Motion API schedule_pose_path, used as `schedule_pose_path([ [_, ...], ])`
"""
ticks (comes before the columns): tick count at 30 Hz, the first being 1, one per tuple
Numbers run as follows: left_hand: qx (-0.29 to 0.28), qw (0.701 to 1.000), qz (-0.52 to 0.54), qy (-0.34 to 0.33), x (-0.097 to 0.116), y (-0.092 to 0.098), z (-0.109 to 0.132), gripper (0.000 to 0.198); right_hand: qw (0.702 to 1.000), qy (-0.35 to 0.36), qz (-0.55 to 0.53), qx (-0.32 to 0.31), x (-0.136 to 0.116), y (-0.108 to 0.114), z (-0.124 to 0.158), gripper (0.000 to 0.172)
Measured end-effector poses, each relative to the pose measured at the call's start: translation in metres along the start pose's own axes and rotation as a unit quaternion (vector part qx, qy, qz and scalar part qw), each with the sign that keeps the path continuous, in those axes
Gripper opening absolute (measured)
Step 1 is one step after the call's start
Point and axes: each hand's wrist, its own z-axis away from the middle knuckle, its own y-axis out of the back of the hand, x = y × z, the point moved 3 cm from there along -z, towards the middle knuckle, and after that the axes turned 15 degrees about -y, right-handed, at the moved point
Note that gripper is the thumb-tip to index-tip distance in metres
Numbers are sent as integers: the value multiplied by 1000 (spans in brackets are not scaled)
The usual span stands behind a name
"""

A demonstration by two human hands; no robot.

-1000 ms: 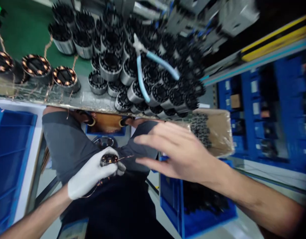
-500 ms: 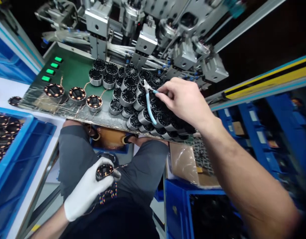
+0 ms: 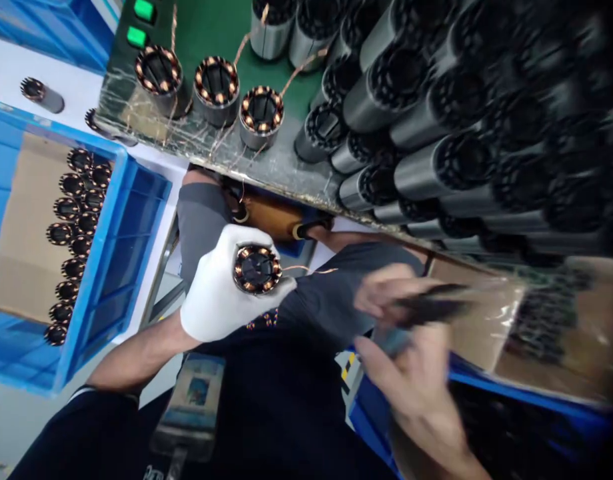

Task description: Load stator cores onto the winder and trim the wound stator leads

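My left hand [image 3: 214,297], in a white glove, is wrapped round a motor stator [image 3: 257,269] over my lap. Its ring of copper windings faces up, and a loose copper wire end [image 3: 309,269] sticks out to the right. My bare right hand [image 3: 419,380] is to the right of it, smeared by motion, with its fingers closed round the cutting pliers [image 3: 431,303]. The dark jaws point right, away from the stator. Three wound stators [image 3: 261,119] stand at the bench edge, with copper wire tails.
Many unwound stators [image 3: 386,90] are stacked on the green bench [image 3: 206,27] at the right. A blue crate [image 3: 136,227] with wound stators and cardboard is at the left. A single stator [image 3: 42,95] lies beside it. An open cardboard box [image 3: 479,313] is at the lower right.
My right hand has lifted the cutting pliers off the stacked stators and brought them down toward my lap. My left hand has raised the stator. The view has tilted down and come closer.
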Motion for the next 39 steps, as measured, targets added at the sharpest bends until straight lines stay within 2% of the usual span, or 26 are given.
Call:
schedule_pose_path([
  [2, -3, 1000, 18, -3, 1, -3, 0, 50, 995, -24, -93, -1, 12, -27, 5, 42],
  [4, -10, 999, 38, -5, 1, -7, 2, 55, 990, -35, -136, -30, 18, -49, 8, 50],
  [6, -10, 998, 51, -23, -1, -10, 5, 60, 985, -42, -162, -28, 21, -60, 9, 57],
  [9, -19, 999, 43, -28, -5, -17, 9, 65, 980, -33, -194, -6, 24, -61, 9, 60],
  [12, -38, 999, 17, -19, -7, -22, 13, 67, 978, -44, -202, -10, 28, -60, 11, 64],
  [17, -28, 999, 19, -19, 0, -23, 16, 65, 977, -57, -206, -9, 29, -62, 15, 71],
  [21, -34, 999, 12, -5, 1, -24, 16, 59, 981, -47, -186, 19, 29, -67, 9, 62],
  [25, -40, 995, -87, -19, -24, -28, 11, 51, 982, -72, -166, 45, 52, -79, -17, 33],
  [27, -52, 991, -121, -16, -43, -31, 9, 49, 967, -134, -218, 13, 71, -88, -33, 26],
  [30, -90, 990, -106, -22, -63, -36, 10, 46, 911, -215, -339, -92, 90, -103, -50, 32],
  [33, -128, 984, -56, -112, -59, -42, 12, 39, 868, -226, -397, -195, 87, -112, -55, 50],
  [35, -161, 971, -39, -169, -48, -43, 12, 37, 841, -233, -424, -242, 81, -113, -54, 52],
  [37, -201, 961, -43, -187, -37, -38, 12, 41, 825, -244, -450, -240, 78, -110, -51, 50],
  [39, -178, 965, -52, -187, -28, -25, 13, 54, 824, -253, -467, -197, 79, -100, -47, 54],
])
